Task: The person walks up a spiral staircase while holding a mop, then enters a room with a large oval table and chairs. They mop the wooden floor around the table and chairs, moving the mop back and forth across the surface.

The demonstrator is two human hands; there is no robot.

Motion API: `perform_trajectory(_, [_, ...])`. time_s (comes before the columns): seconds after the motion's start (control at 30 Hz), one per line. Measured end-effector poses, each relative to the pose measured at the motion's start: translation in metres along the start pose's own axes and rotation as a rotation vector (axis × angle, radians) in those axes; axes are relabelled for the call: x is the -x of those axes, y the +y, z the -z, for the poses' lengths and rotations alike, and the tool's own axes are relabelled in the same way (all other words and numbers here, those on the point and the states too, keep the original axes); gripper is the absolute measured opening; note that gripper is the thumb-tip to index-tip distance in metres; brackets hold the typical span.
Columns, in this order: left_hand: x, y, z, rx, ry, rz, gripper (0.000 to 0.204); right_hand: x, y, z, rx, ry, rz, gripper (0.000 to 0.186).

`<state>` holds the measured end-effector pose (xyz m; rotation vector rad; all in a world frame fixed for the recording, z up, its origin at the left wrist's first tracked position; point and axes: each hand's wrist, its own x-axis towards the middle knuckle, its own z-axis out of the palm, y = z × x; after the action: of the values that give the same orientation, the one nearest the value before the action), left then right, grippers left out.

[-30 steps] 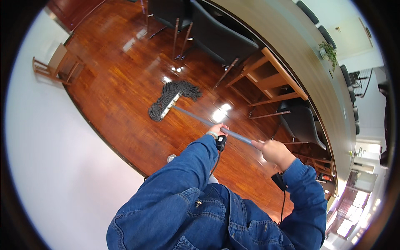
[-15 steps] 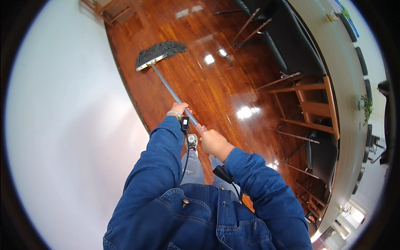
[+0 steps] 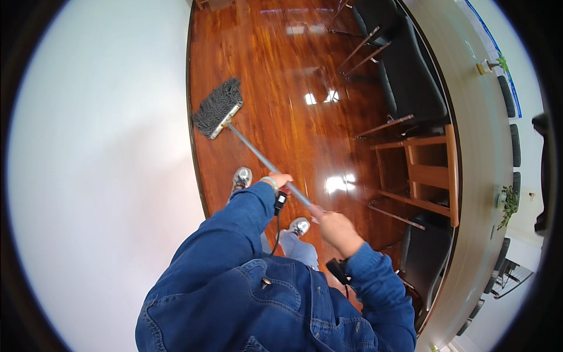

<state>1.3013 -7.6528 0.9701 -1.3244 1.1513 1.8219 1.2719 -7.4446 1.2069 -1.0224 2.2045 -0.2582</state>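
Observation:
A flat mop (image 3: 219,110) with dark grey shaggy yarn lies on the shiny red-brown wooden floor (image 3: 275,111), its yarn close to the foot of the white wall at the left. From its pale clamp bar a grey pole (image 3: 255,151) slants down to the right toward me. My left hand (image 3: 280,180) is closed around the middle of that pole. Farther up, at the pole's near end, my right hand (image 3: 339,230) grips it with the fingers wrapped round. Both forearms are in blue denim sleeves.
The white wall (image 3: 105,146) runs along my left, with a dark skirting. On the right stand black chairs (image 3: 410,70) and a wooden-framed piece (image 3: 434,173) beside a long pale table (image 3: 484,152) with potted plants (image 3: 508,206). My shoes (image 3: 241,177) are just behind the mop.
The mop head has swung left and nearer to me, turning so its yarn faces the wall. Both hands have shifted right and down with the pole, and my feet have stepped.

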Motion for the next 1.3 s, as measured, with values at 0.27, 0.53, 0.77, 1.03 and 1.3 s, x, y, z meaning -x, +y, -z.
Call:
perform_trajectory(0.27, [0.032, -0.112, -0.306, 0.892, -0.354, 0.385, 0.018, 0.241, 0.085, 0.088, 0.329, -0.027, -0.332, 0.050])
perform_trajectory(0.53, [0.072, -0.127, -0.373, 1.163, -0.547, 0.497, 0.003, 0.273, 0.056, 0.133, 0.588, 0.045, -0.246, 0.008])
perform_trajectory(0.77, [0.048, -0.145, -0.231, 1.184, -0.524, 0.344, 0.006, 0.211, 0.013, 0.075, 0.662, 0.134, 0.007, 0.019])
perform_trajectory(1.03, [0.033, -0.174, 0.020, 0.924, -0.060, -0.069, 0.012, 0.110, -0.087, -0.074, 0.553, 0.046, 0.045, 0.025])
perform_trajectory(1.3, [0.054, -0.215, -0.023, 0.895, -0.081, 0.091, 0.009, 0.179, -0.055, -0.109, 0.294, 0.009, -0.060, 0.036])
